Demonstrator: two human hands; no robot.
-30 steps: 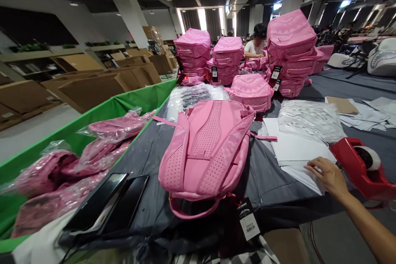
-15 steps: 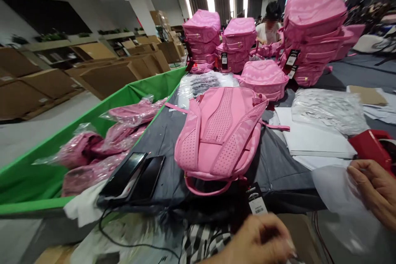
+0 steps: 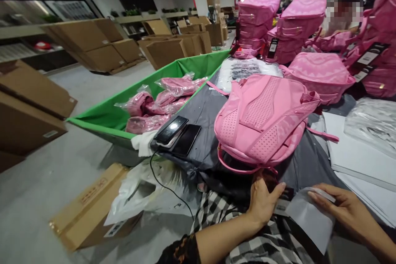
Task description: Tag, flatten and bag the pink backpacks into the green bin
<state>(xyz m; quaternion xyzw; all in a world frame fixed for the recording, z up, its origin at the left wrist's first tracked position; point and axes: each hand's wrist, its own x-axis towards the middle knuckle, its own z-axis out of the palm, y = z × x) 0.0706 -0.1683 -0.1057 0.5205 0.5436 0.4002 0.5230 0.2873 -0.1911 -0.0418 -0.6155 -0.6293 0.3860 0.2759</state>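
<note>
A pink backpack (image 3: 262, 119) lies on the dark-covered table with its padded back and shoulder straps facing up. From its near end hangs a black and white hang tag (image 3: 282, 205). My left hand (image 3: 261, 202) is at this tag, just below the top handle, thumb across the tag's front and the other fingers partly hidden. My right hand (image 3: 340, 204) pinches a small translucent plastic bag (image 3: 312, 218) between thumb and fingers. The bag's left edge overlaps the tag's lower corner; whether the tag is inside it I cannot tell.
Several pink backpacks (image 3: 258, 12) stand stacked at the back. A green-walled bin (image 3: 102, 121) holds bagged pink items. Two phones (image 3: 185, 140) lie at the table's left edge. White sheets (image 3: 365, 161) lie right. A cardboard box (image 3: 89, 198) sits on the floor. Another person (image 3: 343, 12) is behind the backpacks.
My view has turned left. My left hand has moved up to the hang tag, and my right hand has brought the plastic bag left beside it.
</note>
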